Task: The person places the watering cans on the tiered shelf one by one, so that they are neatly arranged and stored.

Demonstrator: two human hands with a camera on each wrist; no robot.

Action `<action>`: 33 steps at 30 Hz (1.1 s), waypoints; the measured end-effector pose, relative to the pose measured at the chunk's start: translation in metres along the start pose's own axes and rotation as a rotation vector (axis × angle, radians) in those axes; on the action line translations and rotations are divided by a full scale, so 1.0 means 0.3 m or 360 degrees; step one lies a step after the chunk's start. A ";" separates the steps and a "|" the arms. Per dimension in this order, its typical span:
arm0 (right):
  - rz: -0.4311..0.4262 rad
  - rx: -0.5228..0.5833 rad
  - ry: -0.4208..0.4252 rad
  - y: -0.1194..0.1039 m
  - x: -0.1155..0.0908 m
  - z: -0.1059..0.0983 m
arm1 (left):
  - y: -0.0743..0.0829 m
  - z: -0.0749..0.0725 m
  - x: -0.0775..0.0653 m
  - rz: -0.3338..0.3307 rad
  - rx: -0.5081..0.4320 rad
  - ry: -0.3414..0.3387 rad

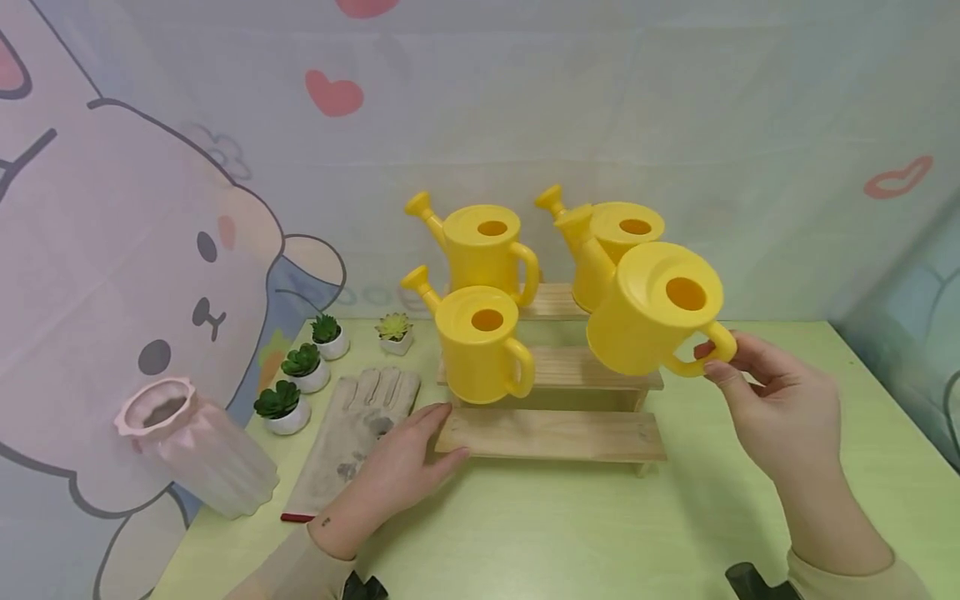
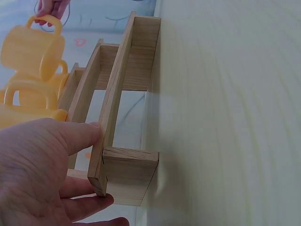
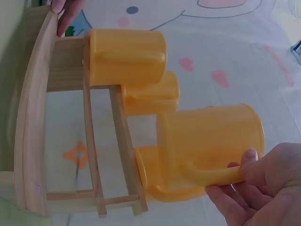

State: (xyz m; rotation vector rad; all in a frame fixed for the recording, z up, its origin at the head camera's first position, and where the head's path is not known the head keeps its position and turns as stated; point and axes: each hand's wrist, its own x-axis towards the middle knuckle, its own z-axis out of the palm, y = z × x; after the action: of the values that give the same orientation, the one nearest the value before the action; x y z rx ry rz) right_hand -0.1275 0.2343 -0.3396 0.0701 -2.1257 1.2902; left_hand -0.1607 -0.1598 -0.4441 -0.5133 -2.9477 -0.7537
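Note:
My right hand (image 1: 787, 408) pinches the handle of a yellow watering can (image 1: 652, 308), thumb on one side and fingertips on the other. This can is tilted, raised over the right side of a three-step wooden stand (image 1: 555, 433), and partly covers another yellow can (image 1: 630, 218) on the top step. At the stand's lower left corner, my left hand (image 1: 405, 458) grips the end of the bottom plank (image 2: 115, 94), its thumb along one edge and fingers at the other. Two more cans stand on the left, one on the top step (image 1: 483, 242) and one on the middle step (image 1: 480, 350).
Left of the stand lies a pale work glove (image 1: 360, 433) with a red hem. Several small potted succulents (image 1: 300, 371) stand behind and beside it. A pink-white ruffled vase (image 1: 202, 450) is at the far left. A printed cloth backdrop (image 1: 750, 125) hangs behind the green table (image 1: 570, 533).

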 end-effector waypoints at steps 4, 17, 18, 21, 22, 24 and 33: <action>-0.0016 -0.0109 -0.0119 0.015 -0.002 0.012 | -0.003 0.002 -0.002 -0.0007 -0.0001 0.0004; 0.0065 -0.0331 -0.0338 0.053 -0.003 0.030 | -0.003 0.003 0.000 -0.0002 0.0030 -0.0005; 0.0061 -0.0343 -0.0344 0.057 -0.003 0.031 | -0.004 0.004 0.000 -0.0004 0.0033 -0.0005; 0.0063 -0.0382 -0.0380 0.066 -0.004 0.035 | -0.004 0.004 0.001 0.0004 0.0038 -0.0002; 0.0063 -0.0395 -0.0396 0.067 -0.004 0.035 | -0.005 0.004 0.001 0.0005 0.0039 -0.0001; 0.0059 -0.0426 -0.0421 0.070 -0.004 0.036 | -0.004 0.003 0.001 0.0011 0.0037 0.0001; 0.0077 -0.0480 -0.0499 0.059 -0.009 0.046 | 0.004 -0.004 -0.002 0.0008 0.0023 0.0008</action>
State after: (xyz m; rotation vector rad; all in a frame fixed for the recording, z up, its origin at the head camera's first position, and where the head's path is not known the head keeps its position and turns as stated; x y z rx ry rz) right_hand -0.1386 0.2317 -0.3591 0.0988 -2.5827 1.0231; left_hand -0.1597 -0.1595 -0.4427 -0.5173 -2.9440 -0.7313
